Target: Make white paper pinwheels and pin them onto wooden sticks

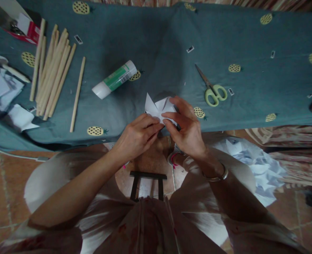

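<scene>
Both hands meet at the near edge of the worktop point(156, 42), which is draped in a teal cloth printed with pineapples. The left hand point(137, 135) and the right hand point(186, 128) pinch a folded white paper shape point(157, 107) between their fingertips; its pointed flaps stick up just beyond the fingers. A metal bangle point(219, 176) circles the right wrist. Just beyond the right hand and a little to its right lie green-handled scissors point(211, 90). Beyond the left hand a glue stick point(115, 79) rests on its side. Well to the left of the left hand lies a bundle of wooden sticks point(52, 67), one stick apart from the rest. Paper scraps point(259, 169) lie on the floor to the right of the right arm.
</scene>
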`<state>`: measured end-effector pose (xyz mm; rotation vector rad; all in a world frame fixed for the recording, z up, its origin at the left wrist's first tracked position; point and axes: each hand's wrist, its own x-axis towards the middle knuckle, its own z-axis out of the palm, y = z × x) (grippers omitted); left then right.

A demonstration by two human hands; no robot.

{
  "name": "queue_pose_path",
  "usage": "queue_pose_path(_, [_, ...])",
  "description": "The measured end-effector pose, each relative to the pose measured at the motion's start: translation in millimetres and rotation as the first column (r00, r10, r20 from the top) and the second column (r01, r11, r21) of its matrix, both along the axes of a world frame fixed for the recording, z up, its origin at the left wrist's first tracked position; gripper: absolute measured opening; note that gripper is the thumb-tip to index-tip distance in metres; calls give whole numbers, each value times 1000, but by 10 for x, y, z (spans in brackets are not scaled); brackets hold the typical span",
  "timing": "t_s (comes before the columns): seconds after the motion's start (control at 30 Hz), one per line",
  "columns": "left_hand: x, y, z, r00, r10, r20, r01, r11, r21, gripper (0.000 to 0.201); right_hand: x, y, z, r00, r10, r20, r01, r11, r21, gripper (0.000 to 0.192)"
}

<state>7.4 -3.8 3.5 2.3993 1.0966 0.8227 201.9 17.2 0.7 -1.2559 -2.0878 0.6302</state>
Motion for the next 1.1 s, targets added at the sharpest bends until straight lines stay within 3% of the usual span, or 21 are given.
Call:
queue_pose_path(0.57, [3, 10, 8, 1000, 9, -21, -9, 1000, -17, 21, -24, -82, -97, 970, 45, 238, -77, 989, 124, 33])
queue_pose_path(0.87, [27, 20, 9, 999, 25, -28, -25, 1000, -10, 19, -140, -160, -144, 995, 13, 95, -21, 996, 87, 40])
queue_pose_path(1.1, [28, 28, 3, 1000, 30, 5, -30, 999, 11, 16, -113, -133, -85, 990, 15, 137, -29, 994, 105, 45])
